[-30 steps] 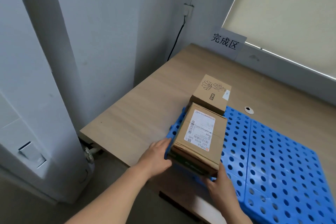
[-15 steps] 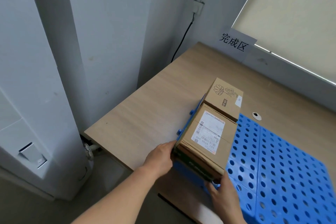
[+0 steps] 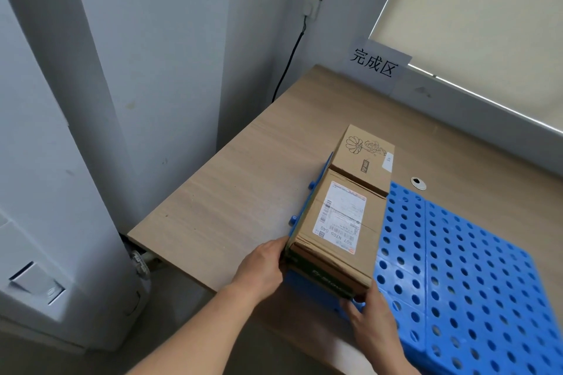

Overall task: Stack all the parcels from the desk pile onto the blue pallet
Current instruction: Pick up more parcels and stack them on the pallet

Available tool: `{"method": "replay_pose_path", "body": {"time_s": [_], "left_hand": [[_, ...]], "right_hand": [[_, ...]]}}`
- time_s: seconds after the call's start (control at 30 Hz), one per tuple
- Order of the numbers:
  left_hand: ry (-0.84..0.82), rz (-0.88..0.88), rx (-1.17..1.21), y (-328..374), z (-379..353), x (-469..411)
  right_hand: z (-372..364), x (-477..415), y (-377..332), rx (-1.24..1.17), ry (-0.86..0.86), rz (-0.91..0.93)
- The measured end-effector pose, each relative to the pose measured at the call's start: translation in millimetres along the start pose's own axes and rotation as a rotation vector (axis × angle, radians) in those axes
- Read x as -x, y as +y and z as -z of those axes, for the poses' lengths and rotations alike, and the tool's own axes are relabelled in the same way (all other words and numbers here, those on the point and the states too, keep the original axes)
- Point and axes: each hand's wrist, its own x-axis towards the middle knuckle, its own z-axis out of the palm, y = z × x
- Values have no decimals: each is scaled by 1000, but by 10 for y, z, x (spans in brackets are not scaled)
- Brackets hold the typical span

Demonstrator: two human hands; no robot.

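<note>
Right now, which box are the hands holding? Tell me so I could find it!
Look at the blue pallet on the wooden desk, along its left edge where two cardboard boxes line up. It is the nearer box, held by the left hand and right hand. Unlike the far box with a flower drawing, it has a white shipping label on top.

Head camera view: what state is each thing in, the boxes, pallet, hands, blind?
Blue perforated plastic pallet: flat on the wooden desk, bearing both parcels.
Brown cardboard parcel with white shipping label: closed, label up, on the pallet's left edge.
Brown cardboard parcel with flower drawing: closed, on the pallet, abutting the labelled parcel.
Left hand: grips the labelled parcel's near left corner.
Right hand: grips its near right corner.
Beige roller blind: lowered.
</note>
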Motion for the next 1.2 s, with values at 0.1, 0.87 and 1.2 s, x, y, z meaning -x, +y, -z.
{"method": "replay_pose_path", "body": {"time_s": [0.1, 0.87, 1.2], "left_hand": [[-9, 2, -5, -15, -3, -6], [121, 272, -114, 863, -727, 982], [137, -175, -249, 2082, -1614, 1154]], "right_hand": [[9, 1, 0, 26, -10, 5], [678, 345, 877, 132, 79, 263], [1401, 730, 1789, 278, 455, 425]]}}
